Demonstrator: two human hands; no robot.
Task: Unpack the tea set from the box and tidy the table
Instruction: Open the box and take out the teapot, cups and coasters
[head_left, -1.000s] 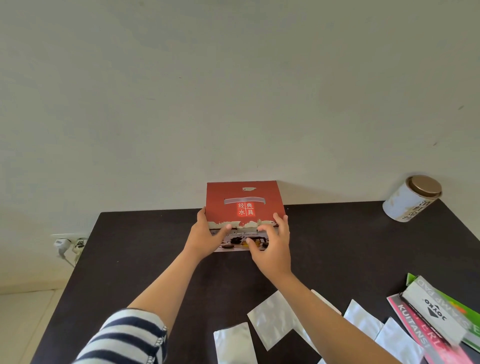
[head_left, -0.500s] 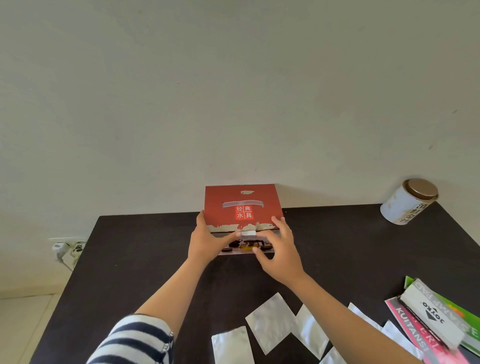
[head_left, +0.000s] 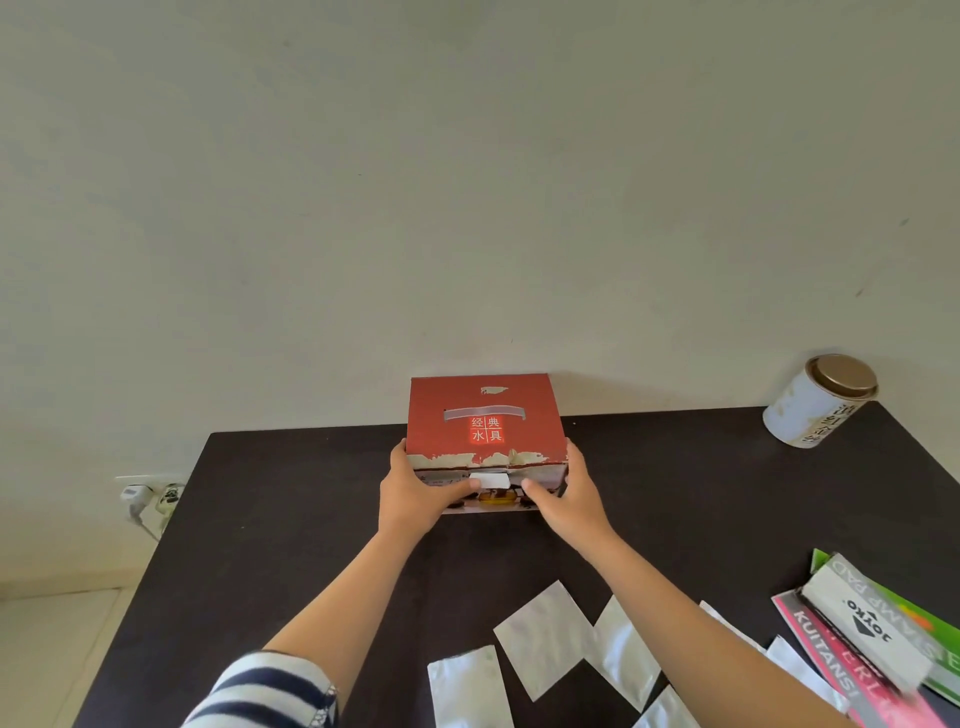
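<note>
Red cardboard box (head_left: 485, 426), lid closed, at the far middle of the table (head_left: 291, 519), back edge against the pale wall (head_left: 467, 182). Lid carries a grey band and four white characters; its front edge is worn to bare card. Front wall shows a printed picture and a white tab (head_left: 489, 480) at the centre. Contents hidden

Left hand (head_left: 415, 493): grips the box's left front corner, fingers up the side, thumb curled across the front wall toward the tab

Right hand (head_left: 566, 496): grips the right front corner in the same way, thumb lying on the front wall just right of the tab

White tin (head_left: 815, 402), round, gold lid on, tilted, at the far right of the table near the wall, well apart from the box; contents hidden

Silver packets (head_left: 545, 636), flat and sealed, several loose on the near table between and under the forearms, some overlapping

Stack of printed papers (head_left: 872, 654) at the near right edge: a white slip marked JOYKO on top, pink and green sheets beneath

Striped sleeve (head_left: 270, 691), navy and white, on the left arm

Wall plug (head_left: 137, 493) with cable, left of the table
</note>
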